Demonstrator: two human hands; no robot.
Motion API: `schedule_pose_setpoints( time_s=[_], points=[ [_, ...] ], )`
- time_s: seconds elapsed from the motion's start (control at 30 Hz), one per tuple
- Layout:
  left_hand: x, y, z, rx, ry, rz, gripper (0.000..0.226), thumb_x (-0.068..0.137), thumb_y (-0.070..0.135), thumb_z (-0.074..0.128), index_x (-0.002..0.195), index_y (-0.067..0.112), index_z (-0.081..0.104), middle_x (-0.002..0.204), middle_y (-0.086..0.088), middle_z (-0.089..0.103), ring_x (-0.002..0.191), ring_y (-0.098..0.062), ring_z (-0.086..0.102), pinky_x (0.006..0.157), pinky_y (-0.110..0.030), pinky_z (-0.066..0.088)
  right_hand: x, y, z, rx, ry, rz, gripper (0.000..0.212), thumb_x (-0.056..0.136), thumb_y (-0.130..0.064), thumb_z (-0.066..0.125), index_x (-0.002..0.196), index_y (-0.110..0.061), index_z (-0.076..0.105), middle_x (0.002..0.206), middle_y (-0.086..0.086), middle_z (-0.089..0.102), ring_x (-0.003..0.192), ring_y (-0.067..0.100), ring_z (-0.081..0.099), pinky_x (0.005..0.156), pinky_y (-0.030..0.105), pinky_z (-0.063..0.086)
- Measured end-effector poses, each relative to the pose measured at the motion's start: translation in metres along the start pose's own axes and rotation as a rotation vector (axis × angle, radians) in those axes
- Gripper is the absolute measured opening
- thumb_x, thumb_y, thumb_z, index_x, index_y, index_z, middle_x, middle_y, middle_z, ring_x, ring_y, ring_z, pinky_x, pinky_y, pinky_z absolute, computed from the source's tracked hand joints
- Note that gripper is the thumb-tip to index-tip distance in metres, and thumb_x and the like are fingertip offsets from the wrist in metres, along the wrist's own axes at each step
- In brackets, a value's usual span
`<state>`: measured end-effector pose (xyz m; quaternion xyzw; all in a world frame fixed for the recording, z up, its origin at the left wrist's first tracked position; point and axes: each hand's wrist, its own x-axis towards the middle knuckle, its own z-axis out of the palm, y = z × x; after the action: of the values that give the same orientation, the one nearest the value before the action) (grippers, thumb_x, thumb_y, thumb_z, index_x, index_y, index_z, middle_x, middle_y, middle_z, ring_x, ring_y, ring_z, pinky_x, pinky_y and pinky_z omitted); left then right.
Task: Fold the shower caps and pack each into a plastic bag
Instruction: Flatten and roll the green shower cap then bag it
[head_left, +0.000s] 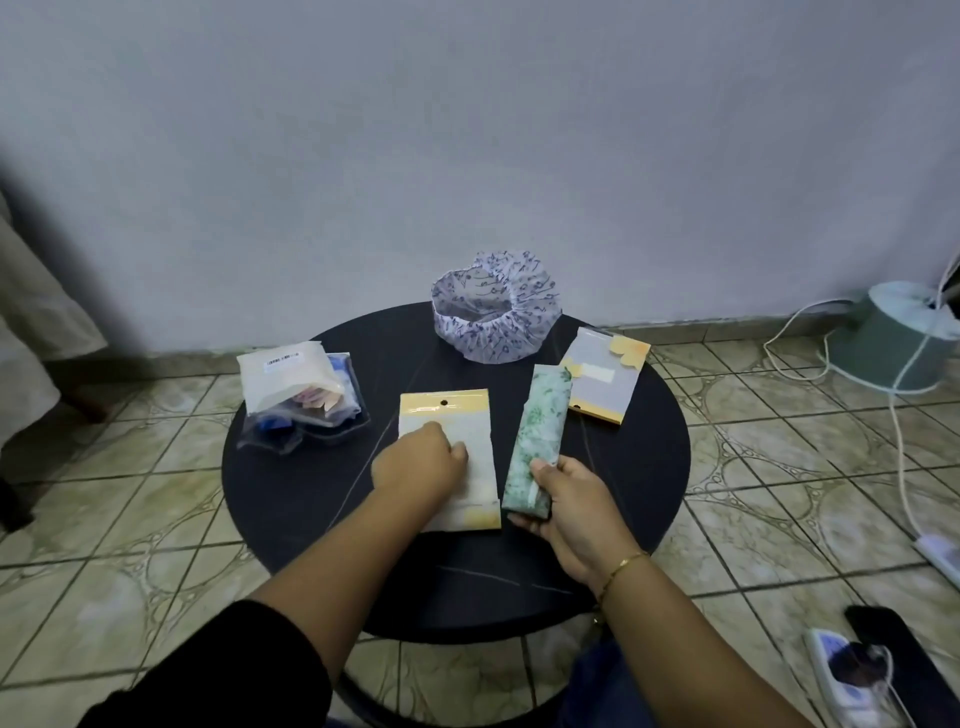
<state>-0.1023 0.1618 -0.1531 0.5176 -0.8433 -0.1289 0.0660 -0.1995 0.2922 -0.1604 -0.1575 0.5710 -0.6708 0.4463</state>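
Several packed bags (298, 387) lie stacked at the left edge of the round dark surface (639, 467), which suggests part of the job is done, though their contents are hard to read. Just right of them, the left hand (418, 460) rests on a flat yellow-edged bag (452, 415), its fingers curled against the plastic; whether they pinch it or only press it down I cannot tell. Beside that bag, the right hand (569, 499) grips the near end of a folded green cap (537, 439), fingers wrapped round it, the rest of the cap lying along the surface. Next comes a second empty bag (605, 374), partly under the green cap's far end and close to the right rim. Behind, at the far edge, a blue-patterned cap (493, 306) sits unfolded. So one cap awaits bagging and one awaits folding. Bare room is left toward the near rim, and the rest is crowded.
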Motion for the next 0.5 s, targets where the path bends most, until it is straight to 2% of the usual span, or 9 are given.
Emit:
schedule_pose_setpoints(
  time_s=[0.07,0.13,0.2,0.27,0.3,0.33,0.4,0.5],
  points=[
    [-0.002,-0.004,-0.009,0.029,-0.089,0.072,0.027,0.090,0.036,0.046,0.092,0.017,0.065,0.099,-0.004,0.067,0.092,-0.026,0.061,0.069,-0.029,0.042,0.003,-0.001,0.003,-0.050,0.035,-0.044,0.014,0.097,-0.014,0.047,0.108,-0.010,0.055,0.105,0.012,0.065,0.087,0.025,0.063,0.070,0.036,0.051],
    [-0.005,-0.008,-0.023,0.018,-0.193,0.161,0.017,0.087,0.026,0.055,0.091,0.018,0.070,0.100,-0.002,0.068,0.093,-0.021,0.061,0.074,-0.026,0.045,0.008,-0.008,0.007,-0.072,0.051,-0.092,0.021,0.097,-0.013,0.048,0.114,-0.005,0.055,0.107,0.013,0.066,0.092,0.026,0.064,0.080,0.039,0.052],
    [-0.005,-0.014,-0.040,-0.074,-0.369,0.212,0.013,0.084,0.016,0.061,0.090,0.022,0.070,0.097,0.002,0.068,0.083,-0.015,0.060,0.070,-0.020,0.046,0.013,-0.015,0.013,-0.051,0.024,-0.110,0.021,0.097,-0.010,0.047,0.115,-0.003,0.055,0.103,0.011,0.067,0.092,0.024,0.064,0.087,0.041,0.050],
    [-0.007,-0.019,-0.053,-0.097,-0.567,0.248,0.022,0.081,0.008,0.064,0.092,0.027,0.067,0.092,0.006,0.066,0.077,-0.014,0.058,0.066,-0.020,0.049,0.014,-0.019,0.019,-0.010,-0.051,-0.079,0.015,0.098,-0.010,0.045,0.109,-0.007,0.055,0.098,0.010,0.065,0.086,0.022,0.063,0.080,0.039,0.051],
    [-0.008,-0.022,-0.056,-0.062,-0.620,0.282,0.028,0.080,0.005,0.064,0.093,0.030,0.064,0.096,0.006,0.065,0.084,-0.016,0.061,0.074,-0.025,0.051,0.013,-0.019,0.024,-0.012,-0.088,-0.049,0.012,0.098,-0.011,0.044,0.104,-0.011,0.055,0.097,0.009,0.065,0.084,0.022,0.063,0.076,0.037,0.051],
    [-0.010,-0.024,-0.056,-0.028,-0.642,0.311,0.033,0.078,0.004,0.064,0.095,0.032,0.062,0.105,0.004,0.064,0.093,-0.019,0.061,0.083,-0.029,0.050,0.014,-0.015,0.026,-0.033,-0.113,-0.027,0.012,0.098,-0.011,0.044,0.101,-0.013,0.055,0.097,0.008,0.066,0.083,0.021,0.064,0.074,0.037,0.051],
    [-0.019,-0.030,-0.053,-0.043,-0.622,0.338,0.035,0.078,0.004,0.063,0.100,0.031,0.059,0.118,0.000,0.061,0.101,-0.018,0.059,0.087,-0.027,0.045,0.019,-0.007,0.031,-0.108,-0.117,-0.020,0.012,0.098,-0.013,0.044,0.097,-0.016,0.056,0.099,0.008,0.066,0.086,0.021,0.065,0.076,0.037,0.053],
    [-0.029,-0.049,-0.044,-0.205,-0.587,0.333,0.032,0.078,0.006,0.061,0.099,0.030,0.059,0.127,0.001,0.057,0.115,-0.017,0.055,0.096,-0.027,0.043,0.029,0.000,0.033,-0.310,-0.068,-0.075,0.007,0.096,-0.017,0.049,0.098,-0.018,0.056,0.110,0.010,0.066,0.095,0.023,0.065,0.087,0.044,0.054]
  ],
)
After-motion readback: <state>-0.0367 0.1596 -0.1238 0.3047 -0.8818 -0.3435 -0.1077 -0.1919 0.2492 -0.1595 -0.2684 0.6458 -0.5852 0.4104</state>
